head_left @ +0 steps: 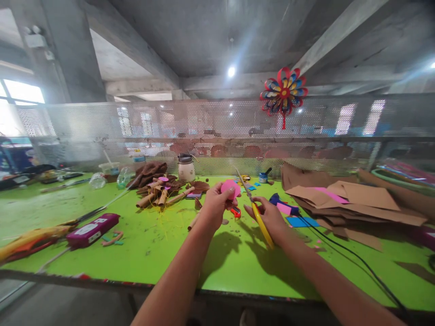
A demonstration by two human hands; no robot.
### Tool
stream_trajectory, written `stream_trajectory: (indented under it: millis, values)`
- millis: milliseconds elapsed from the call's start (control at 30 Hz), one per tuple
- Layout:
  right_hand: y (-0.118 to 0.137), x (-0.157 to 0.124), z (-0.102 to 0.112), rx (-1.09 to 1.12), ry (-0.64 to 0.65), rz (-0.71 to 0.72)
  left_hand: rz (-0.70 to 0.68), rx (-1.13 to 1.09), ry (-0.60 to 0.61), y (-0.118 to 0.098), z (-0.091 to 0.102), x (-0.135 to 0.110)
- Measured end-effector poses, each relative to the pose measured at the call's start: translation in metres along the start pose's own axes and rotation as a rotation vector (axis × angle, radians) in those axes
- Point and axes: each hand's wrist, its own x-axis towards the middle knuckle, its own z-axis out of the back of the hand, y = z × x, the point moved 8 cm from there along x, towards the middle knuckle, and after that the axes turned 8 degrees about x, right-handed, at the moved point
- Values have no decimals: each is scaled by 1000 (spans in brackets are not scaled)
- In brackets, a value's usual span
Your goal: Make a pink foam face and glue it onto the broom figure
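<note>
Above the middle of the green table, my left hand (217, 203) pinches a small rounded piece of pink paper (231, 189). My right hand (270, 215) grips yellow-handled scissors (261, 224), whose blades point up and away, just right of the pink paper. A gap shows between the blades and the paper. Beyond and between my hands lies a small red cutter (235, 212). A dark blue tool with a black cord, probably a glue gun (281, 203), rests right of my right hand, with a pink slip on it. Blue paper (302, 222) lies beside it.
Brown paper sheets (346, 203) are piled at the right. Rolled brown paper tubes (162, 197) with yellow strands lie left of centre, near a white jar (186, 168). A purple power strip (93, 230) lies at left. A perforated metal screen (204, 122) bounds the table's back.
</note>
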Motion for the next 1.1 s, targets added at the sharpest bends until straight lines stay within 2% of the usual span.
stream_trajectory:
  millis: [200, 333, 667, 833, 933, 1000, 1100]
  values:
    - [-16, 14, 10, -223, -28, -53, 45, -86, 158, 10, -6, 6]
    - [-25, 25, 13, -418, 14, -40, 128, -103, 208, 20, -7, 9]
    - [-54, 26, 22, -626, 46, -113, 337, -42, 314, 36, -12, 7]
    - [-46, 29, 32, -568, -2, -92, 426, 59, 325, 48, -8, 5]
    - [-31, 31, 34, -430, -35, -42, 435, 171, 360, 53, -9, 4]
    - [-22, 30, 26, -276, 14, -3, 427, 216, 371, 55, -10, 3]
    - [-13, 22, 5, -21, 153, 6, 417, 257, 385, 57, -12, 3]
